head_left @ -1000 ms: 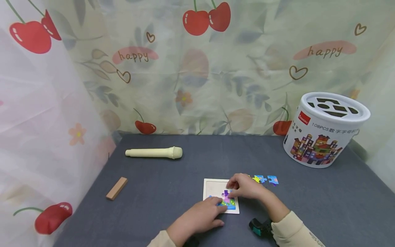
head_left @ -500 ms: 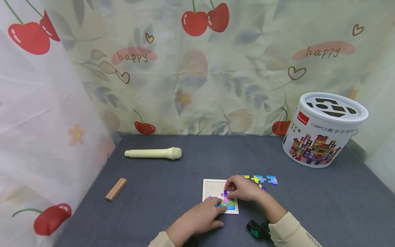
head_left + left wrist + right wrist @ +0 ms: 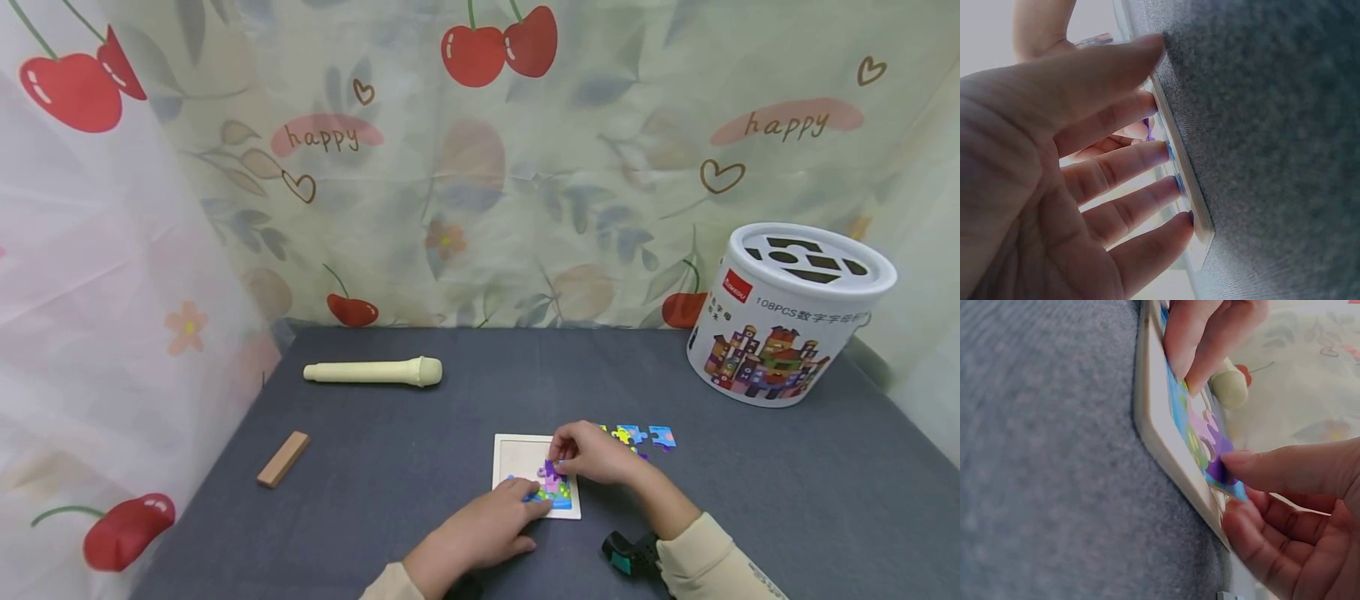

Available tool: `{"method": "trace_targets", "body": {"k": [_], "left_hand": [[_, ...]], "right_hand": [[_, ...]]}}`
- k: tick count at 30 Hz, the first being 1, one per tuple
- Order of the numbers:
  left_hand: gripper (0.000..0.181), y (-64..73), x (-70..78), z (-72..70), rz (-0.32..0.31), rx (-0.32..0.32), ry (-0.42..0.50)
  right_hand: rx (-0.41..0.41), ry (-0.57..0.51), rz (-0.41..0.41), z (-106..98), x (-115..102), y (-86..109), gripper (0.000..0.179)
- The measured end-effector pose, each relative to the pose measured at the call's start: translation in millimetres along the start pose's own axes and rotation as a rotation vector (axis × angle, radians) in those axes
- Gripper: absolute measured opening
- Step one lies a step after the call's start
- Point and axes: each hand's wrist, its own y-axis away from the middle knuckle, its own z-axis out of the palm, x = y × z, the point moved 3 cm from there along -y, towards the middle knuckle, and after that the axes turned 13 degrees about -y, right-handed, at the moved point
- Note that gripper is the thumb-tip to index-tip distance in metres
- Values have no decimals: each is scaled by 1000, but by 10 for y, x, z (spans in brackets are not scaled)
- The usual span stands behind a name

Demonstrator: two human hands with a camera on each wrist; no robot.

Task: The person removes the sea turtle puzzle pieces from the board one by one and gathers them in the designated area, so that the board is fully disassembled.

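A light wooden puzzle tray (image 3: 513, 450) lies on the dark table, its near part filled with colourful jigsaw pieces. My left hand (image 3: 487, 522) rests on the tray's near left side, and in the left wrist view its extended fingertips (image 3: 1159, 152) touch the edge and pieces. Over the tray's right side is my right hand (image 3: 596, 454). Its thumb and fingers pinch a purple and blue jigsaw piece (image 3: 1219, 467), which is tilted beside the fitted pieces in the right wrist view. Part of that piece is hidden by the fingers.
Several loose jigsaw pieces (image 3: 662, 437) lie just beyond the right hand. A cream toy microphone (image 3: 375, 372) lies at the back left, and a wooden block (image 3: 283, 459) at the left. A white block bucket (image 3: 787, 325) stands at the back right.
The right hand has shifted slightly at the tray, turning the pinched jigsaw piece so more purple shows. The left hand stays in place.
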Motion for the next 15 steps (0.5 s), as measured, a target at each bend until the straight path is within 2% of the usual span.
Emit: {"method": "trace_targets", "body": {"k": [5,9,15], "left_hand": [[48,-8,-5,18,4,2,-8],[47,-9,-10,26,9,13,-16],[46,-7,-2,28,15,27,-27]], "right_hand": [[-2,-49,-24,-38,6,19,9],[-34,-84,-30,-60,22,30,6],[-49,-171,-16,-75,49,55,7]]}}
